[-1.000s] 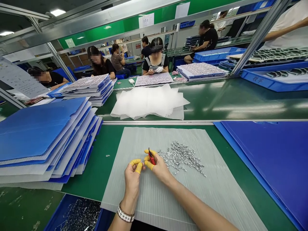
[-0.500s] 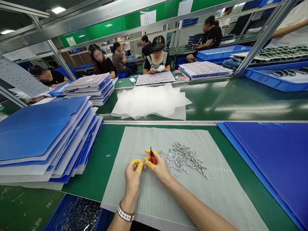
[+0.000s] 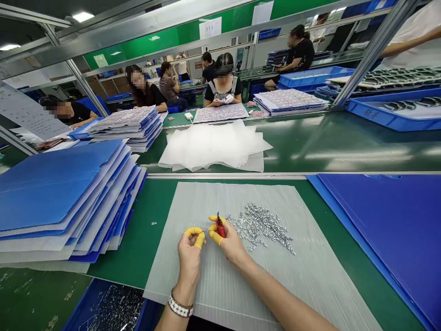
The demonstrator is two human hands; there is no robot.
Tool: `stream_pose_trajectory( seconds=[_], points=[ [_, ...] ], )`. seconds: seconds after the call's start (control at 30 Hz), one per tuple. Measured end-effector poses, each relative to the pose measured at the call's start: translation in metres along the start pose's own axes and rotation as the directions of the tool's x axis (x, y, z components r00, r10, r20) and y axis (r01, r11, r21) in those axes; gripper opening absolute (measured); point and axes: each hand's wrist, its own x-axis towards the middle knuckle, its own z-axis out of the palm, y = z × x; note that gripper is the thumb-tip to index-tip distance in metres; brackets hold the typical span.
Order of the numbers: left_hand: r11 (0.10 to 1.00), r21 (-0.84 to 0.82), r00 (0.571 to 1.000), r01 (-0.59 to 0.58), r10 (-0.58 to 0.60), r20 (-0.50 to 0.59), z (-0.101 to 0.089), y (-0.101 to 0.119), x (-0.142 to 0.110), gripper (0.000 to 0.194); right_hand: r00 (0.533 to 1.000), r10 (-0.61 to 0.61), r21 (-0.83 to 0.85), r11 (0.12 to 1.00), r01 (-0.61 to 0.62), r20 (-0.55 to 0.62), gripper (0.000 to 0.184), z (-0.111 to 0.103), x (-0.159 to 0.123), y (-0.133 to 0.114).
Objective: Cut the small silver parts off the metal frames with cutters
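My left hand [image 3: 190,255] wears yellow finger cots and pinches a tiny metal part between thumb and forefinger. My right hand [image 3: 228,239], also in yellow cots, grips small red-handled cutters [image 3: 219,226], tips pointing up. Both hands hover close together over a grey corrugated sheet [image 3: 220,276]. Just right of my right hand lies a pile of small silver metal parts [image 3: 262,225].
A stack of blue and white corrugated sheets [image 3: 62,197] sits at the left, blue sheets [image 3: 389,230] at the right. White foam sheets [image 3: 213,145] lie on the green conveyor beyond. A blue bin with metal parts [image 3: 110,308] is below. Several people work across the line.
The hands have stayed almost in place; my right hand with the cutters has drawn slightly away from my left hand. The view shifted a little.
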Motion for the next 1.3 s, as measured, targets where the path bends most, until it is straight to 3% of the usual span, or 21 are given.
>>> stream_pose_trajectory(
  seconds=[0.3,0.63,0.77,0.9,1.03,1.13,1.3],
  points=[
    [0.989,-0.137,0.997,0.047,-0.055,-0.053,0.004,0.007,-0.006,0.040,1.000,0.002,0.017,1.000,-0.002,0.015,0.043,0.006,-0.002,-0.006],
    [0.981,-0.176,0.995,0.079,-0.089,-0.053,0.005,0.003,-0.004,0.033,0.999,-0.034,-0.013,0.999,0.034,0.020,0.041,0.011,-0.002,-0.008],
    [0.971,-0.214,0.992,0.109,-0.121,-0.042,0.008,0.009,-0.005,0.030,0.993,-0.116,-0.220,0.969,0.112,-0.003,0.039,-0.004,0.000,-0.012],
    [0.960,-0.240,0.988,0.148,-0.154,-0.008,0.011,0.016,-0.007,0.029,0.971,-0.232,-0.548,0.821,0.159,-0.066,0.038,-0.037,0.002,-0.019],
    [0.952,-0.254,0.985,0.172,-0.170,0.028,0.017,0.020,-0.009,0.026,0.953,-0.271,-0.685,0.721,0.105,-0.139,0.038,-0.066,0.002,-0.027],
    [0.948,-0.257,0.982,0.187,-0.180,0.050,0.025,0.019,-0.011,0.025,0.958,-0.216,-0.618,0.785,0.054,-0.190,0.038,-0.068,0.000,-0.030],
    [0.946,-0.263,0.982,0.190,-0.185,0.044,0.039,0.011,-0.013,0.032,0.983,-0.135,-0.292,0.952,0.094,-0.126,0.039,-0.042,-0.006,-0.026]
  ],
)
